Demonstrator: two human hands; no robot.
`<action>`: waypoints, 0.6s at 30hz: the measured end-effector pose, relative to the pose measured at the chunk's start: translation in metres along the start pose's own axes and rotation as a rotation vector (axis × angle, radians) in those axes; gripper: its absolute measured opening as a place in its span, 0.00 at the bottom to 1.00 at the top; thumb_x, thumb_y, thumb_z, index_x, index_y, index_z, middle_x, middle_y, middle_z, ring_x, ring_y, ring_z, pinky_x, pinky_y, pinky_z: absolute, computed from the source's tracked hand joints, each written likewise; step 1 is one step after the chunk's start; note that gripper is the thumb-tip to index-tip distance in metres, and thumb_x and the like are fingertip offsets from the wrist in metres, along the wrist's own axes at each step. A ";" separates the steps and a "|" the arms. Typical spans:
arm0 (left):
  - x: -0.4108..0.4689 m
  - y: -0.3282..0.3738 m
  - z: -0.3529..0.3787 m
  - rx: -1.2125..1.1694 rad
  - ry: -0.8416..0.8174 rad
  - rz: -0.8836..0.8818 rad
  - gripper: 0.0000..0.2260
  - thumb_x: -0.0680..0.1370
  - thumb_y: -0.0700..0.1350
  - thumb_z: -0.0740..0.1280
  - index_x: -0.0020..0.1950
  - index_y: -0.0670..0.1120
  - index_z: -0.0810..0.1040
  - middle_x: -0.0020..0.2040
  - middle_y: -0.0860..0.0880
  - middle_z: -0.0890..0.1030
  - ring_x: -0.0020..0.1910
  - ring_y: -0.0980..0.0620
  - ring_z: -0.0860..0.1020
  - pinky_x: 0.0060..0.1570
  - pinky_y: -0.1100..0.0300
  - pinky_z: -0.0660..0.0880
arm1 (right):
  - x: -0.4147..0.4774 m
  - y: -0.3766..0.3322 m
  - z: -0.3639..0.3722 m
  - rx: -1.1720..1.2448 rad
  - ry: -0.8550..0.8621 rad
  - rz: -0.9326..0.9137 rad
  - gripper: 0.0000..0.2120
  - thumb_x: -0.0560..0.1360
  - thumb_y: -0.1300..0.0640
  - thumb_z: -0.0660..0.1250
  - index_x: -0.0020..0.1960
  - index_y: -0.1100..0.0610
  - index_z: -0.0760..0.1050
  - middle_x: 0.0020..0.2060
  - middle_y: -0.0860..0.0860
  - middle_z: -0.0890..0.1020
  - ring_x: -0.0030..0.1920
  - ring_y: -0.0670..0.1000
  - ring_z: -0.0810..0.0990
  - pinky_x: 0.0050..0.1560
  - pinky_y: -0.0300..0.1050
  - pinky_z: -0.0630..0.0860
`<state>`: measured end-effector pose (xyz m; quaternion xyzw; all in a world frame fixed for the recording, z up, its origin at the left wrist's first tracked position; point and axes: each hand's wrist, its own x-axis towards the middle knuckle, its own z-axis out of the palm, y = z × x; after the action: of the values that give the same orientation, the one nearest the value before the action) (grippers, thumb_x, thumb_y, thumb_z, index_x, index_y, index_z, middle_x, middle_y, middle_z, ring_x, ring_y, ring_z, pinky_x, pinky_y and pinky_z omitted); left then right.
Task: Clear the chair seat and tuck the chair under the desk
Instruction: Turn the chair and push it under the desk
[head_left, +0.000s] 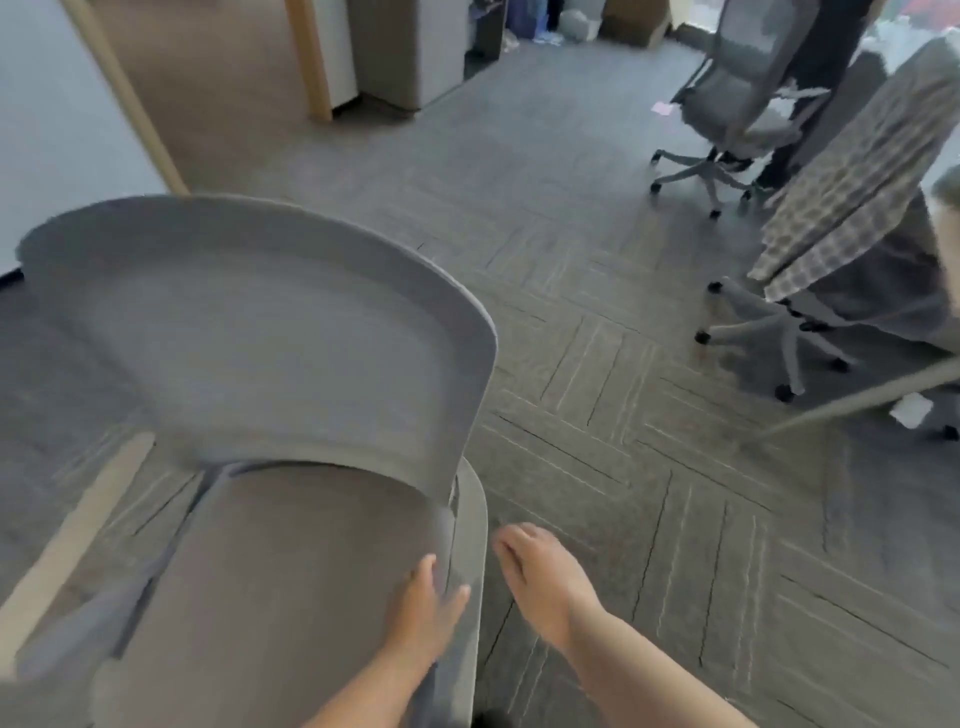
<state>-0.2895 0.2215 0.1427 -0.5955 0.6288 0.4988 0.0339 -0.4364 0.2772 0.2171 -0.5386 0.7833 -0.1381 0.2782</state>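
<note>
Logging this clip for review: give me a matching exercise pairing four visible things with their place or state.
Things:
1. left hand
2. right hand
3. checked cloth
4. pink scrap

States:
A. lying on the carpet far off
B. draped over a chair back
C. resting on the near chair's backrest
D. in the air beside the chair, fingers together

Pairs: 1-C, 2-D, 3-B, 4-A

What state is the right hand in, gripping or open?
Open: the right hand hangs beside the chair, fingers extended, touching nothing.
</note>
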 end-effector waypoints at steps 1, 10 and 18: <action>0.003 -0.003 0.012 0.044 0.008 -0.050 0.37 0.72 0.59 0.66 0.74 0.44 0.57 0.71 0.42 0.68 0.68 0.44 0.68 0.65 0.50 0.68 | 0.012 0.009 0.005 -0.062 -0.054 -0.085 0.09 0.79 0.56 0.53 0.50 0.55 0.72 0.50 0.51 0.77 0.53 0.55 0.73 0.52 0.51 0.73; 0.006 -0.046 0.079 0.306 0.132 -0.154 0.33 0.68 0.61 0.66 0.68 0.50 0.59 0.63 0.49 0.74 0.61 0.47 0.73 0.58 0.54 0.71 | 0.089 0.060 0.102 -0.386 -0.226 -0.564 0.20 0.80 0.56 0.57 0.71 0.54 0.62 0.74 0.52 0.62 0.75 0.52 0.55 0.72 0.46 0.41; -0.022 -0.097 0.087 0.154 0.237 -0.062 0.27 0.67 0.65 0.60 0.61 0.54 0.62 0.50 0.51 0.80 0.47 0.45 0.80 0.41 0.55 0.73 | 0.111 0.059 0.137 -0.496 -0.092 -0.914 0.16 0.76 0.52 0.56 0.34 0.53 0.77 0.32 0.49 0.78 0.42 0.54 0.79 0.67 0.52 0.62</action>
<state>-0.2550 0.3156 0.0566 -0.6651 0.6461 0.3738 0.0205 -0.4309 0.2091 0.0437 -0.8808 0.4641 -0.0319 0.0879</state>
